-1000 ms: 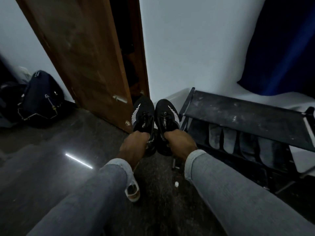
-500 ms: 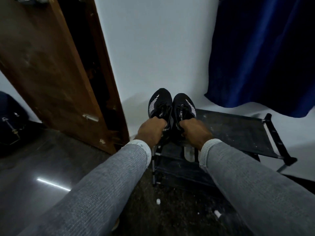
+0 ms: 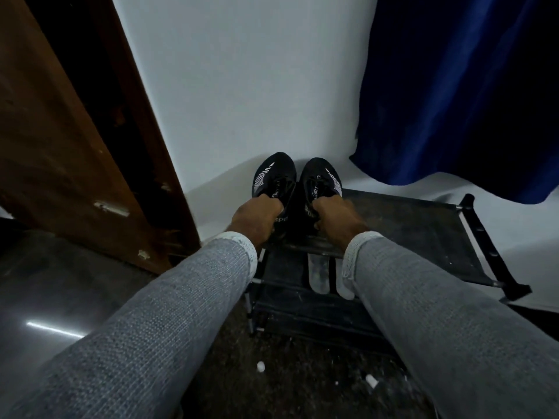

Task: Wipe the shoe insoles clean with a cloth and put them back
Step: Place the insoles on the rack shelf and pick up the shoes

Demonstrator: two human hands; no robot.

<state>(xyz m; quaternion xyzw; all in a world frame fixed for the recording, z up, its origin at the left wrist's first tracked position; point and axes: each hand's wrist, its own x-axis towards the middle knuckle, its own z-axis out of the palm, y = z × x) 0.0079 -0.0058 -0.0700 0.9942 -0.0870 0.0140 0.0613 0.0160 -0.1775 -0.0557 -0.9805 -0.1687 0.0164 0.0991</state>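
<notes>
Two black sport shoes with white stripes stand side by side, toes toward the wall, at the left end of the black shoe rack's top shelf (image 3: 423, 225). My left hand (image 3: 257, 219) grips the heel opening of the left shoe (image 3: 272, 173). My right hand (image 3: 335, 216) grips the heel opening of the right shoe (image 3: 317, 176). Pale insoles (image 3: 317, 273) lie on the rack's lower shelf, partly hidden by my right sleeve. No cloth is in view.
A brown wooden door (image 3: 75, 146) stands open at the left, close to the rack. A dark blue curtain (image 3: 453, 86) hangs at the upper right against the white wall. The dark floor (image 3: 287, 382) carries small white scraps.
Both hands have carried the pair of shoes from above the floor near the door to the right and onto the left end of the rack's top shelf.
</notes>
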